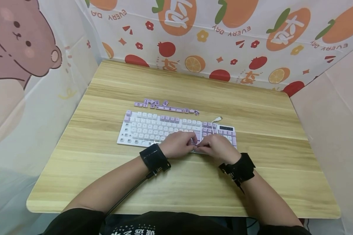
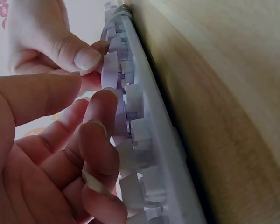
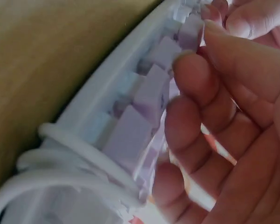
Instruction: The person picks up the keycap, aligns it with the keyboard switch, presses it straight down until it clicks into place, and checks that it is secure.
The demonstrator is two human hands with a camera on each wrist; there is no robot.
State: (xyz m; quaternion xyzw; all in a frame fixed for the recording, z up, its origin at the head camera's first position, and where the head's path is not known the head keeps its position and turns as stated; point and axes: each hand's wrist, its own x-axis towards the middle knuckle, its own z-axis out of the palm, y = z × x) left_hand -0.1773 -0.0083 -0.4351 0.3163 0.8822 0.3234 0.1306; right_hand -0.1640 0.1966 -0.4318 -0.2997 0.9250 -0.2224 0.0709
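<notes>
A white and lilac keyboard (image 1: 147, 125) lies on the table, with several bare switch spots at its lower left. My left hand (image 1: 177, 144) is at its front edge, right of centre. In the left wrist view its fingers (image 2: 100, 112) are loosely bent, one tip by a lilac keycap (image 2: 110, 70), the thumb apart from them. Close beside it my right hand (image 1: 219, 147) pinches at that keycap on the front row. In the right wrist view the right hand's other fingers (image 3: 182, 126) are bent alongside neighbouring lilac keycaps (image 3: 151, 93). The hands partly hide the spot where they meet.
Loose lilac keycaps (image 1: 145, 102), one a long bar (image 1: 170, 109), lie behind the keyboard. A white cable (image 3: 84, 156) loops around its right end, its plug (image 1: 218, 119) sticking up behind. Printed curtains stand at the table's (image 1: 282, 130) back and sides.
</notes>
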